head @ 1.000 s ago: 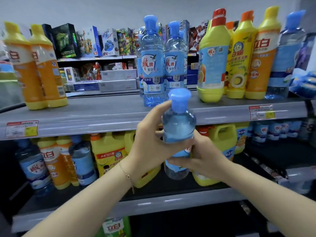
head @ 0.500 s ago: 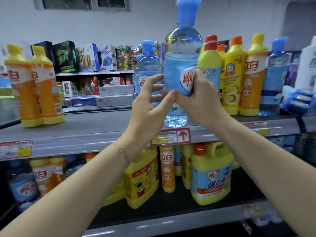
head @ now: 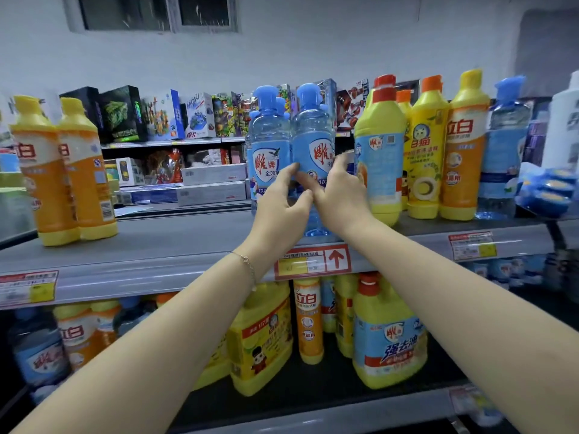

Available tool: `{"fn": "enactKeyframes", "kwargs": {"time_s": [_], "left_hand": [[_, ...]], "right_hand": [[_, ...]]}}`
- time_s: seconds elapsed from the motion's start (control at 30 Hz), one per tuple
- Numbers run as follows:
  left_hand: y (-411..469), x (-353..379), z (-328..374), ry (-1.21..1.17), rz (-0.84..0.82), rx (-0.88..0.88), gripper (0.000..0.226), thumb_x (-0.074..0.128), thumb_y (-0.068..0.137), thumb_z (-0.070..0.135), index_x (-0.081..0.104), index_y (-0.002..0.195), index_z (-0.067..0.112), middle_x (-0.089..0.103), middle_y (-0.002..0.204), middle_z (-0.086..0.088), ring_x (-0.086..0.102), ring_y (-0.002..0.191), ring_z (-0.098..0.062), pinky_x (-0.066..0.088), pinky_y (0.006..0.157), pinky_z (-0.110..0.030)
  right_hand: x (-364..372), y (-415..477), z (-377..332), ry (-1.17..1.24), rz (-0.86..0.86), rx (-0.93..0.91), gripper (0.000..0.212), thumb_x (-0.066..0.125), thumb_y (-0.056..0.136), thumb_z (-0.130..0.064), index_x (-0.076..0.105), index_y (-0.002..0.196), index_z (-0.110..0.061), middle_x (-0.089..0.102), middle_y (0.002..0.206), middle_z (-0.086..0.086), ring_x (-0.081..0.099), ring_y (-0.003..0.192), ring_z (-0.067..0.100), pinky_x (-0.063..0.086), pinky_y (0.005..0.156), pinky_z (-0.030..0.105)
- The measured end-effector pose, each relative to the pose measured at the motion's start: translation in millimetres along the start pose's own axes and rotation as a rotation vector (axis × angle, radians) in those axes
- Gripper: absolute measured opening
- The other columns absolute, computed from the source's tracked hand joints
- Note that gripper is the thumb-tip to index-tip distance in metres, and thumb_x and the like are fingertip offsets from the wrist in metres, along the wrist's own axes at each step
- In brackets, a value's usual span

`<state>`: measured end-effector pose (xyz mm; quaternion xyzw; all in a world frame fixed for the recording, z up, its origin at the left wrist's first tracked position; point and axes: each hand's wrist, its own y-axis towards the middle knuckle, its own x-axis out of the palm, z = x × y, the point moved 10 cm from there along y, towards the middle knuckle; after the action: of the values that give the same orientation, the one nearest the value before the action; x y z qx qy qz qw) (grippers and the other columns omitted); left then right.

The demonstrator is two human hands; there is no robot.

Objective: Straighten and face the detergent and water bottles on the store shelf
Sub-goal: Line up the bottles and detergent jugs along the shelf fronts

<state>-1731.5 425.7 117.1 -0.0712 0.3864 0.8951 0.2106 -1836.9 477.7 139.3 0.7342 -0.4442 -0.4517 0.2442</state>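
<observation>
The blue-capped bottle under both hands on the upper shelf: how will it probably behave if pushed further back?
The bottle looks full of clear liquid, so probably heavy for its size. It is tall on a narrow base, so a high push may tip it; a low push should slide it on the smooth shelf.

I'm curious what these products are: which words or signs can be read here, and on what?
"雕牌": blue bottle
"立白": orange bottle
"白猫": yellow bottle
"强去油": yellow jug below
Upward arrow: red shelf tag
Price tags and toy boxes: too blurred to read.
</observation>
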Motion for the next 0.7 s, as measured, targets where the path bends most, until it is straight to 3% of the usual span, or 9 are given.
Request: {"fn": "enactKeyframes", "kwargs": {"time_s": [0.07,0.17,0.27,0.37,0.47,0.53,0.6,0.7], "left_hand": [[-2,0,1,0.027,0.0,0.008,0.054,0.055,0.091,0.013,0.037,0.143,0.017,0.057,0.129,-0.006,0.059,0.109,-0.015,0.05,0.091,-0.03],[-7,-2,6,0.087,-0.002,0.025,0.058,0.06,0.088,0.011,0.039,0.141,0.016,0.055,0.133,-0.004,0.053,0.12,-0.017,0.047,0.1,-0.031],[-10,-9,10,0.109,0.026,0.029,0.054,0.065,0.084,0.013,0.047,0.134,0.015,0.058,0.122,-0.001,0.058,0.105,-0.012,0.047,0.081,-0.014],[-16,-13,16,0.217,0.059,0.115,0.039,0.071,0.078,0.017,0.058,0.115,0.016,0.061,0.109,0.003,0.06,0.092,-0.013,0.046,0.07,-0.011],[-24,-7,22,0.354,0.051,0.222,0.03,0.071,0.077,0.018,0.062,0.106,0.015,0.059,0.101,0.003,0.058,0.082,-0.014,0.042,0.068,-0.011],[-27,1,24,0.401,0.032,0.265,0.025,0.071,0.077,0.017,0.064,0.101,0.014,0.056,0.097,0.003,0.055,0.082,-0.014,0.039,0.067,-0.011],[-28,9,27,0.4,0.014,0.285,0.021,0.072,0.078,0.015,0.066,0.098,0.012,0.053,0.096,0.003,0.053,0.083,-0.013,0.038,0.068,-0.013],[-29,18,32,0.372,0.003,0.303,0.019,0.071,0.079,0.014,0.066,0.097,0.012,0.053,0.096,0.003,0.054,0.085,-0.015,0.043,0.072,-0.021]], "right_hand": [[2,-5,0,0.075,-0.004,-0.016,0.062,0.055,0.089,-0.054,0.035,0.12,-0.004,0.065,0.108,0.016,0.064,0.094,0.035,0.051,0.075,0.044],[5,-8,3,0.152,-0.05,0.007,0.062,0.059,0.088,-0.051,0.033,0.121,-0.006,0.063,0.111,0.013,0.063,0.096,0.032,0.052,0.08,0.05],[6,-6,6,0.137,-0.14,0.026,0.066,0.061,0.087,-0.049,0.033,0.128,-0.007,0.062,0.113,0.01,0.062,0.099,0.028,0.053,0.084,0.046],[-3,-12,7,0.062,-0.182,-0.03,0.058,0.063,0.088,-0.044,0.04,0.127,-0.007,0.063,0.105,0.005,0.062,0.096,0.024,0.053,0.078,0.039],[-31,-24,11,-0.08,-0.05,-0.141,0.033,0.062,0.089,-0.038,0.055,0.108,-0.013,0.057,0.084,-0.002,0.059,0.079,0.021,0.043,0.062,0.03],[-60,-30,18,-0.17,0.156,-0.182,0.028,0.063,0.087,-0.033,0.056,0.105,-0.012,0.059,0.089,0.002,0.058,0.077,0.021,0.039,0.059,0.028],[-78,-31,36,-0.173,0.278,-0.106,0.043,0.068,0.084,-0.034,0.048,0.114,-0.01,0.058,0.105,0.006,0.053,0.083,0.017,0.037,0.059,0.028],[-74,-16,77,-0.166,0.193,0.19,0.073,0.075,0.075,-0.046,0.035,0.125,-0.01,0.047,0.124,0.008,0.047,0.109,0.025,0.04,0.073,0.035]]}}
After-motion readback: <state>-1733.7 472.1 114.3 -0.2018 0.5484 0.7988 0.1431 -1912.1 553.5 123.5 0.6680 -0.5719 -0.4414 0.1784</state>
